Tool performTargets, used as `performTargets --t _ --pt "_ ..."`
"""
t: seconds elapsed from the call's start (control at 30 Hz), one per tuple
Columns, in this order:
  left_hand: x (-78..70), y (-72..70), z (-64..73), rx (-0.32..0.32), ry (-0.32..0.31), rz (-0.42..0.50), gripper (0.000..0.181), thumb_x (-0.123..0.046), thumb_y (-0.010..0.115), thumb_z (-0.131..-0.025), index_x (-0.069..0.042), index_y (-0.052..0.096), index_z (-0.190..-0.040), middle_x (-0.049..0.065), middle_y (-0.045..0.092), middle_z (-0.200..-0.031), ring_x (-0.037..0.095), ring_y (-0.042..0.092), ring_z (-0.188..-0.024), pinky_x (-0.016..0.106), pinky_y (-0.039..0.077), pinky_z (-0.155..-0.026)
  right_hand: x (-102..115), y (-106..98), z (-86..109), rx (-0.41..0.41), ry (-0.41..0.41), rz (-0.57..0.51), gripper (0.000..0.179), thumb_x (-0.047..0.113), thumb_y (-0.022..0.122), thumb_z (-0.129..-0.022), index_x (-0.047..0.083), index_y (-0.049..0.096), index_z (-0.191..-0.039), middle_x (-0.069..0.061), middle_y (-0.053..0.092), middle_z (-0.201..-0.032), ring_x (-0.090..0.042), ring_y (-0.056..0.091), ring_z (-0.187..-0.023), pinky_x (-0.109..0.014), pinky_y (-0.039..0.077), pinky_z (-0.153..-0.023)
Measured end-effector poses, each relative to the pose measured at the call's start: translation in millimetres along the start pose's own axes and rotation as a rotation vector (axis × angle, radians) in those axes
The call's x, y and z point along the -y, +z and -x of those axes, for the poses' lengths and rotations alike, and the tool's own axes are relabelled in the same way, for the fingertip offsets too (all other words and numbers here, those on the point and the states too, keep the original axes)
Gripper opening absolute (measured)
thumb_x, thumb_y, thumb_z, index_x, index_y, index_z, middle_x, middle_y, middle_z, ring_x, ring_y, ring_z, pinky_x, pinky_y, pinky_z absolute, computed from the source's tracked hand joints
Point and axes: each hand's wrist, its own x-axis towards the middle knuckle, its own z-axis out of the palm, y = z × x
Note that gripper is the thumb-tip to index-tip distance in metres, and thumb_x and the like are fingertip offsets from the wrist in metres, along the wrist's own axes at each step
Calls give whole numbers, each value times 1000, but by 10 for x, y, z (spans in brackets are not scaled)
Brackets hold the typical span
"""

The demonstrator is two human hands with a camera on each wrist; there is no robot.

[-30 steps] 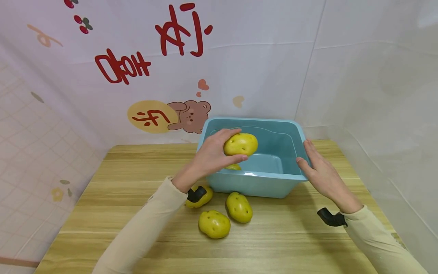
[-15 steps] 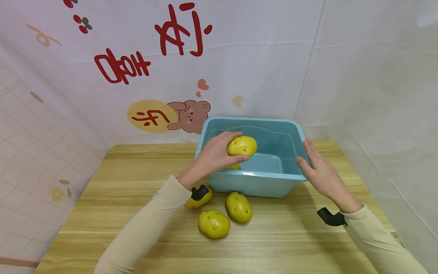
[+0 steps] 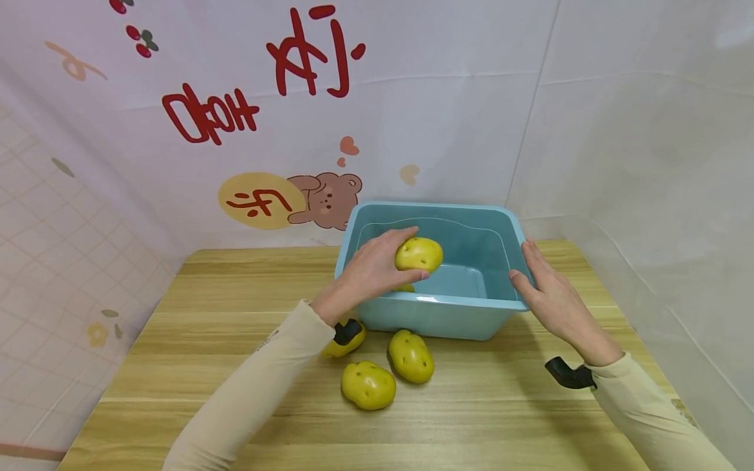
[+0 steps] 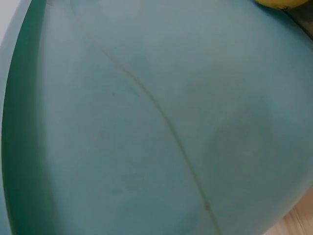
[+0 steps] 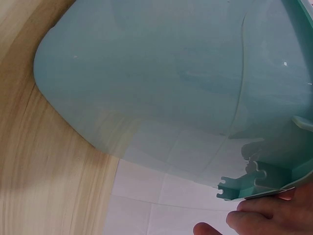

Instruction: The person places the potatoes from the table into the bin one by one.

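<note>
My left hand (image 3: 377, 263) holds a yellow potato (image 3: 421, 254) between thumb and fingers, over the inside of a light blue plastic bin (image 3: 436, 317). Part of another potato (image 3: 406, 288) shows low in the bin, below the left thumb. My right hand (image 3: 550, 291) grips the bin's right rim, thumb on the inner side and fingers along the outside. In the right wrist view, the fingers (image 5: 264, 218) touch the rim from outside. The left wrist view is filled mostly by the bin's outer wall (image 4: 146, 122); the left hand does not show there.
On the wooden table (image 3: 471, 418), in front of the bin, lie a potato (image 3: 412, 356), a second potato (image 3: 369, 386) and a third potato (image 3: 344, 343), partly covered by the black wrist mount (image 3: 347, 331). A printed white wall covering (image 3: 459, 131) rises behind the bin.
My left hand has lowered slightly and shifted a little right with the potato over the bin. The right hand stays on the rim, and the table potatoes lie unmoved.
</note>
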Motion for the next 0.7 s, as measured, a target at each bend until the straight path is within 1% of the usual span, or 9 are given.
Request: performTargets --t 0.1,0.17,0.2,0.3,0.4,0.57,0.63,0.7 --pt "1 -9 3 -1 -4 -11 89 -47 80 -89 -18 37 -162 5 48 -158 25 52 -135 46 46 -107 9 3 2 2 1 0 72 38 40 -112 3 6 -165 -16 1 -172 -46 8 -156 -69 13 -120" --pt "-2 -17 12 -11 9 -9 90 -47 80 -90 -18 35 -163 4 43 -162 25 43 -145 49 39 -115 16 0 8 2 0 -1 72 38 40 -112 3 6 -165 -17 2 -172 -46 8 -156 -69 13 -120" --pt "-4 -23 23 -20 19 -6 89 -47 79 -91 -18 35 -163 4 41 -163 25 40 -148 50 36 -118 19 -2 11 2 -1 -1 72 38 39 -112 3 5 -165 -17 2 -172 -47 8 -155 -69 13 -120" --pt "5 -50 104 -69 47 32 82 -46 76 -94 -18 38 -161 3 42 -162 25 40 -148 50 37 -117 20 9 10 5 -3 -5 72 38 39 -112 3 5 -165 -18 2 -172 -48 8 -155 -69 13 -119" --pt "40 -95 250 -152 84 103 73 -43 73 -96 -18 43 -159 3 45 -160 24 43 -146 51 39 -116 19 18 6 7 -6 -7 72 39 38 -112 3 5 -165 -18 1 -172 -48 8 -155 -68 12 -120" --pt "175 -156 536 -298 179 219 62 -37 70 -98 -13 51 -153 6 50 -154 24 45 -143 51 39 -115 4 22 1 6 -13 -10 73 39 38 -112 3 4 -165 -17 1 -172 -46 7 -156 -67 10 -121" --pt "240 -169 644 -345 210 241 61 -40 67 -99 -10 53 -150 7 52 -152 25 47 -142 51 40 -115 -5 23 4 5 -12 -14 72 38 38 -112 4 4 -165 -17 0 -172 -46 6 -156 -67 10 -121" --pt "310 -179 747 -384 225 244 62 -46 64 -100 -9 54 -149 8 53 -151 25 49 -140 51 41 -114 -14 27 5 5 -13 -20 72 38 38 -112 4 4 -165 -16 0 -172 -47 6 -156 -66 9 -121"
